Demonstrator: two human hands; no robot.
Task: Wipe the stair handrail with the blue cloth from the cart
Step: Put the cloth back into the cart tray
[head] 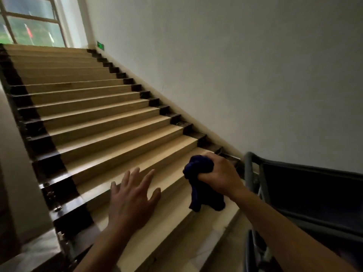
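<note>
Pale, smooth wooden stairs (98, 118) climb ahead of me in the head view. Each tread is capped at both ends with glossy dark trim (49, 163), and a framed window (31, 22) sits at the top. A plain matt wall (235, 75) runs along the right. My right hand (218, 173) curls tight round the cloth (198, 167), a soft, dark blue, crumpled bundle whose loose end hangs below my fist over the lowest steps. My left hand (131, 197) hovers spread wide, fingers straight, holding nothing. Near the cloth, on the right, stands the cart (306, 193), with a rounded grey tube frame and a dark bag.
</note>
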